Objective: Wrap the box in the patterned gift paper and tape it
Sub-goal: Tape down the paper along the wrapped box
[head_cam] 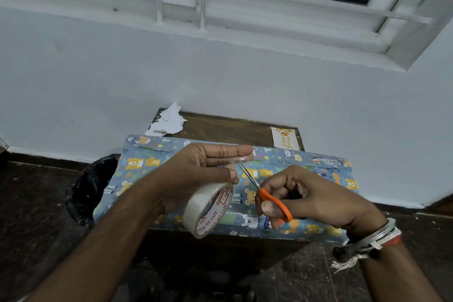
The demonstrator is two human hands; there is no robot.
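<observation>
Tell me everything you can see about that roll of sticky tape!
The tape roll is a ring of clear, shiny tape on a white core with red printed letters. It hangs tilted under the left hand, above the wrapped box. A clear strip seems to run up to that hand's fingertips, where the orange scissors reach it.

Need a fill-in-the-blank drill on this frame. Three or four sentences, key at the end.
1. The right hand grips small metal scissors with ___ plastic handles.
2. The left hand holds a roll of clear tape whose core bears ___ lettering.
3. The long box under both hands is wrapped in animal-patterned paper with a ___ background.
4. Crumpled white paper scraps lie at the brown wooden table's back ___ corner.

Missing words: orange; red; blue; left.
</observation>
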